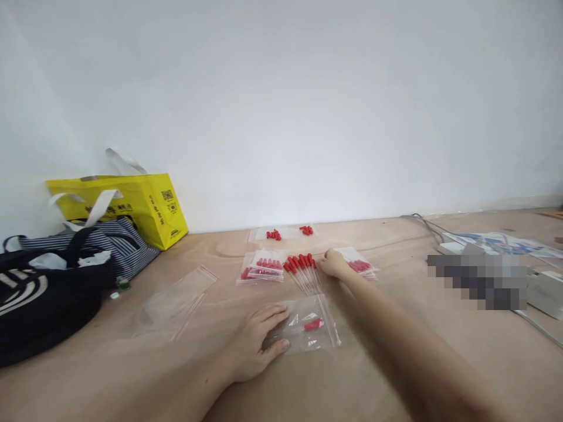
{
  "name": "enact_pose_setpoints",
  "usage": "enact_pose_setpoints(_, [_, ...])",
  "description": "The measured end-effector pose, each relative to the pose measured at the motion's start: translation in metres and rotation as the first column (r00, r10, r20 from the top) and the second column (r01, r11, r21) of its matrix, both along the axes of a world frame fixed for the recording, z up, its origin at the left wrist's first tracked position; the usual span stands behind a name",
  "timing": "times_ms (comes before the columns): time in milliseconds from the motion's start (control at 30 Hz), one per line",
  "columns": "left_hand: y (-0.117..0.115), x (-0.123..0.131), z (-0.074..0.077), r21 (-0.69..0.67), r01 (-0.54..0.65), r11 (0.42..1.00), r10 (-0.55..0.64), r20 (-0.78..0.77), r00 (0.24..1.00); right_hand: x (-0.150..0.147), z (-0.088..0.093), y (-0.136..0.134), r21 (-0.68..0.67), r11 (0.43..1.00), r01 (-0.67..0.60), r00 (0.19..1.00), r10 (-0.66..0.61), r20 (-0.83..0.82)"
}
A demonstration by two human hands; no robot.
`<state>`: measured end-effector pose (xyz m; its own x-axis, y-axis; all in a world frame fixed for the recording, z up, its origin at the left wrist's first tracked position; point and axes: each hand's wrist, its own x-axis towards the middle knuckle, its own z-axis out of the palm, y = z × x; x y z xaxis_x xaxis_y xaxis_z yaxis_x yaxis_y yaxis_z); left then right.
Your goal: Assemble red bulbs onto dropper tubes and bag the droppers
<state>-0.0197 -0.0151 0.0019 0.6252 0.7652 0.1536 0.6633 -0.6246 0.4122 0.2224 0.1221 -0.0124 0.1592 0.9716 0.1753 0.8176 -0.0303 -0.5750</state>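
Spread flat, my left hand (259, 340) presses on the left part of a clear zip bag (299, 340), its thumb and fingers apart. Inside that bag lies one dropper with a red bulb (314, 324). A fan of several red-bulbed droppers (300, 264) with thin clear stems rests just behind the bag. At the right end of this fan, my right hand (334, 264) has its fingers pinched on the outermost dropper; the fingertips partly hide it. Filled zip bags with red bulbs lie on both sides, a left stack (264, 266) and a right stack (360, 266) partly behind my right hand.
Near the wall, more red bulbs (273, 235) lie on a clear bag. Flat zip bags (176, 299) are on the left of the table. A yellow bag (162, 205), striped bag (132, 246) and black bag (53, 305) stand far left. Cables (422, 223) and a white adapter (545, 290) lie right.
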Motion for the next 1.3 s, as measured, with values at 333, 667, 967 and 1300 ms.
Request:
enact_pose_setpoints(333, [-0.001,-0.003,0.003,-0.007,0.016,1.000,-0.016,-0.036,0.999,0.021,0.026,-0.036,0.201,0.976,-0.088,0.977,0.124,-0.174])
enact_pose_setpoints(667, [0.001,-0.003,-0.001,0.005,0.022,1.000,-0.022,-0.040,0.999,0.025,-0.019,-0.107,0.163,0.979,0.119,0.518,0.079,-0.852])
enact_pose_setpoints(967, [-0.002,0.000,-0.003,0.036,-0.009,0.999,0.012,-0.074,0.997,0.007,-0.018,-0.131,0.082,0.983,-0.167,0.397,0.143,-0.907])
enact_pose_setpoints(1300, [-0.002,0.001,0.000,0.038,-0.010,0.999,0.013,-0.071,0.997,0.007,-0.007,-0.136,0.098,0.764,-0.638,0.593,0.569,-0.569])
